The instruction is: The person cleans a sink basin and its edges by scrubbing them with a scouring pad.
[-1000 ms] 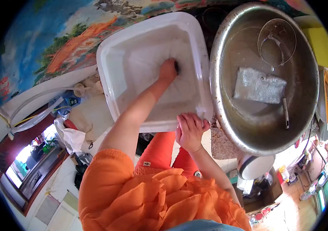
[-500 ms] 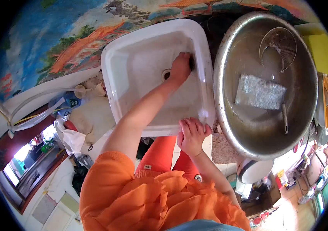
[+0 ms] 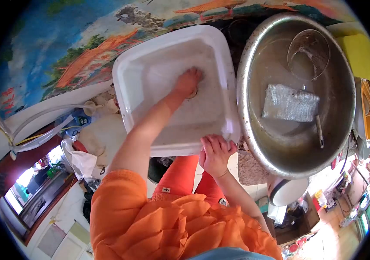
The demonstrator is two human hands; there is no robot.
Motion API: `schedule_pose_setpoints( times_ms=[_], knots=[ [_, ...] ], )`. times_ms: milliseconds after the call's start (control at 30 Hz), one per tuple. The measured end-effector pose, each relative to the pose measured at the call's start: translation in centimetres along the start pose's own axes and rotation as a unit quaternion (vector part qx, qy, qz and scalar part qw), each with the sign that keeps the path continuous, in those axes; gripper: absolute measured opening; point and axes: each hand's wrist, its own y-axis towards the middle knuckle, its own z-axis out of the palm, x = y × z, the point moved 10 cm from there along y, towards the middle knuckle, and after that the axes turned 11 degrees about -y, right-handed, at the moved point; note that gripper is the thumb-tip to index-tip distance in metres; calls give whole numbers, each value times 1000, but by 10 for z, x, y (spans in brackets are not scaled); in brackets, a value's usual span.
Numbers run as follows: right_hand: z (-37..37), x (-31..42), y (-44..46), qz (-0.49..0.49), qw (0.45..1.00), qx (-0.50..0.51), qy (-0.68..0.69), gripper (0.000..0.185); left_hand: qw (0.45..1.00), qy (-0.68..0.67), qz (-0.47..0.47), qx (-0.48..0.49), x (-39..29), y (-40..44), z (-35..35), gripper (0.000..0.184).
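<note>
The blurred left hand (image 3: 188, 82), opening and hold indiscernible, half-hides the drain (image 3: 193, 95) beneath, while the curled right hand (image 3: 215, 154) grasps the white sink's rim (image 3: 174, 150).

- Blue, green and orange mural wall (image 3: 76, 47) along the far edge of the pale, stained surface (image 3: 112, 125)
- Reddish-brown-framed window (image 3: 36, 184) off its left edge
- Glossy tan floor (image 3: 330, 222), brightly lit

lg metal basin (image 3: 289, 151) — silvery mesh cloth (image 3: 291, 103) + wire strainer (image 3: 318, 60) inside.
</note>
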Motion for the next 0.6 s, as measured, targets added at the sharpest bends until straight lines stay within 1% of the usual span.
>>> schedule_pose_setpoints(
  times_ms=[33, 133, 167, 267, 367, 467, 567, 600],
  knots=[
    [1, -1, -1, -5, 1000, -1, -5, 31, 1000, -4, 10, -15, -6, 3, -15, 24],
    [3, -1, -5, -21, 999, -11, -35, 33, 979, 122, 162, -22, -8, 13, -7, 26],
    [3, 0, -8, -25, 999, -4, -38, 33, 990, 74, 109, 42, 15, 2, 20, 25],
    [3, -1, -4, -34, 998, -9, -51, 34, 962, 190, 167, 101, 36, -12, 48, 22],
    [5, -3, -2, -34, 998, -15, -46, 33, 944, 175, 281, -2, -17, 15, -14, 18],
    [2, 0, -10, -19, 1000, -6, -19, 30, 960, 182, 202, 63, 9, 18, 3, 21],
    [2, -1, -7, -26, 999, -9, -29, 31, 932, 246, 228, 137, 54, 2, 49, 21],
    [3, -1, -7, -33, 999, -12, -41, 33, 924, 252, 267, 106, 32, 8, 31, 22]
  ],
)
